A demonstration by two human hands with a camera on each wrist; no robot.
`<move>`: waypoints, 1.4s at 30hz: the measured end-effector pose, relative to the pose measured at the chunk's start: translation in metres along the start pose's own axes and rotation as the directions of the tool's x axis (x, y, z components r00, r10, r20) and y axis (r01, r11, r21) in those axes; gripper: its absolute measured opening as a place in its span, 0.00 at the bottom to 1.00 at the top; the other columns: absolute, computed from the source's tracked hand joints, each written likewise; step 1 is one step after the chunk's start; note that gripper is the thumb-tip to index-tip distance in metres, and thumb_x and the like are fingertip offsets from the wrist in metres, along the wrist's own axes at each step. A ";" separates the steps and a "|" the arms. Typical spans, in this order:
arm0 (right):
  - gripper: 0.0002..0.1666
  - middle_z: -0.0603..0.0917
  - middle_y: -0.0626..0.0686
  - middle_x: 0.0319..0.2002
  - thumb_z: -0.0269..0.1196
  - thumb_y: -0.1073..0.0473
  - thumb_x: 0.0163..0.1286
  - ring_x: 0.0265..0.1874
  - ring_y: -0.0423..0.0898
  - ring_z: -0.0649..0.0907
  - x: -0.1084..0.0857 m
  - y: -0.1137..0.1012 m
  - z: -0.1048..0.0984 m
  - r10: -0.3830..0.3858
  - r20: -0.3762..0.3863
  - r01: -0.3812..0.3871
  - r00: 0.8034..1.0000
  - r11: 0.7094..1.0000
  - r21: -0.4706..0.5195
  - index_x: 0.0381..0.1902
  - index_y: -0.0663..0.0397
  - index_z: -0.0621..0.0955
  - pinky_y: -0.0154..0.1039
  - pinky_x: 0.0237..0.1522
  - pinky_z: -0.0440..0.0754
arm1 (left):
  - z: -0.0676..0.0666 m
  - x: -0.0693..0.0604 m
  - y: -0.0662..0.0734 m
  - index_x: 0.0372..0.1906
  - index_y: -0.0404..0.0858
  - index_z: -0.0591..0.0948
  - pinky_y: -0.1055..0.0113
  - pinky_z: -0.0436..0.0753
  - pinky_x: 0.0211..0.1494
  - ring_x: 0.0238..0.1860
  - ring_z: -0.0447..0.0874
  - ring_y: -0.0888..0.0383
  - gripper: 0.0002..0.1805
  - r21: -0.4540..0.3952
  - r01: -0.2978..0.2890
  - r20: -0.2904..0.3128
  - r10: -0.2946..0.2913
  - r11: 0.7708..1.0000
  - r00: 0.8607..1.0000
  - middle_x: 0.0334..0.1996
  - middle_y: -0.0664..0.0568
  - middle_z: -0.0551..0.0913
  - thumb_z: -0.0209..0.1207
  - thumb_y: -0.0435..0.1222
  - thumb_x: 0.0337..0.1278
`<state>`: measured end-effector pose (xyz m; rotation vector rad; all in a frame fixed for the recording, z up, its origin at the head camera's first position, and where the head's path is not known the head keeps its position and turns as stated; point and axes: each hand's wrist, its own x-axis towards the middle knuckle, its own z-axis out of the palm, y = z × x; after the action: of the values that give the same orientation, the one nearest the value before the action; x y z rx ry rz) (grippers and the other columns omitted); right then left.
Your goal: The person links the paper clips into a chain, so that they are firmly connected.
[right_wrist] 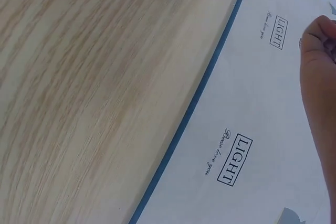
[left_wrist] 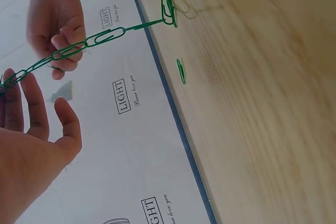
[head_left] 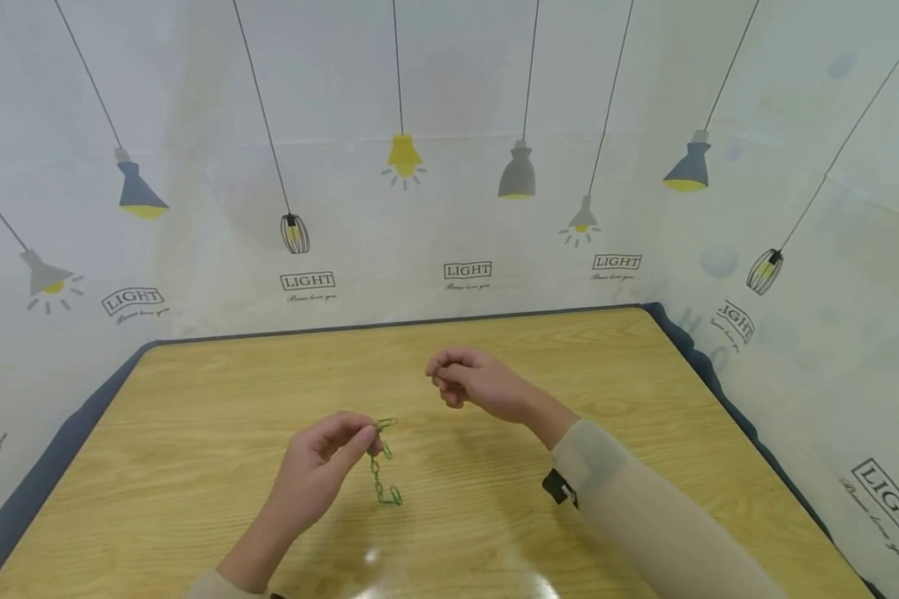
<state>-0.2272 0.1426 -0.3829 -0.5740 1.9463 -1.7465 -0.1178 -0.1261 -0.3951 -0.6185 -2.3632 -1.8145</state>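
Note:
My left hand (head_left: 322,466) pinches a chain of green paper clips (head_left: 378,481) between thumb and fingers. Linked clips hang below the fingertips, and one clip end sticks out toward the right. In the left wrist view the chain (left_wrist: 105,37) stretches from the left hand (left_wrist: 37,140) to its lower end near the tabletop. A single green paper clip (left_wrist: 181,71) lies apart from it on the wood. Up and to the right, my right hand (head_left: 483,384) has curled fingers; in the left wrist view a green sliver of a paper clip (left_wrist: 55,67) shows at its fingertips, mostly hidden.
Both hands are above a wood-grain table (head_left: 232,383) with a dark blue edge (head_left: 389,326). Behind and beside it hangs a pale sheet (head_left: 389,241) printed with lamps and lettering. A small black object (head_left: 558,487) is at the right sleeve.

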 end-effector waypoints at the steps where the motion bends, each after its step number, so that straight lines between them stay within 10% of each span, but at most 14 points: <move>1: 0.13 0.76 0.52 0.36 0.47 0.62 0.86 0.30 0.46 0.72 -0.001 0.000 0.001 -0.001 -0.009 0.001 1.000 1.000 0.009 0.54 0.61 0.77 0.39 0.36 0.73 | 0.000 0.000 0.000 0.45 0.37 0.86 0.70 0.85 0.57 0.41 0.89 0.63 0.07 0.001 -0.001 0.000 0.001 1.000 1.000 0.36 0.53 0.90 0.59 0.34 0.79; 11: 0.19 0.88 0.50 0.39 0.59 0.66 0.81 0.35 0.44 0.86 -0.018 -0.012 0.010 -0.104 0.000 0.104 0.995 0.994 -0.011 0.66 0.64 0.78 0.38 0.39 0.86 | 0.000 0.001 -0.001 0.45 0.41 0.87 0.68 0.84 0.61 0.42 0.89 0.63 0.07 0.029 0.015 0.004 -0.015 0.999 1.000 0.37 0.51 0.90 0.59 0.35 0.79; 24: 0.10 0.84 0.53 0.29 0.65 0.61 0.79 0.25 0.41 0.79 -0.038 -0.023 0.033 -0.199 -0.047 0.186 0.979 0.961 -0.204 0.50 0.60 0.89 0.37 0.30 0.81 | 0.004 0.007 0.001 0.44 0.43 0.87 0.66 0.85 0.59 0.41 0.90 0.62 0.07 0.059 -0.018 0.024 0.016 0.998 1.000 0.37 0.54 0.90 0.59 0.36 0.79; 42: 0.10 0.90 0.58 0.37 0.63 0.68 0.78 0.33 0.52 0.87 -0.033 -0.020 0.054 -0.230 0.020 0.231 0.973 0.966 -0.118 0.50 0.71 0.86 0.41 0.38 0.89 | 0.008 0.007 0.005 0.44 0.40 0.88 0.66 0.85 0.58 0.41 0.88 0.65 0.07 0.087 -0.070 0.049 0.066 0.994 0.997 0.35 0.53 0.91 0.59 0.33 0.78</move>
<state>-0.1684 0.1162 -0.3655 -0.8784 2.0599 -1.7669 -0.1208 -0.1159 -0.3910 -0.7283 -2.4056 -1.6754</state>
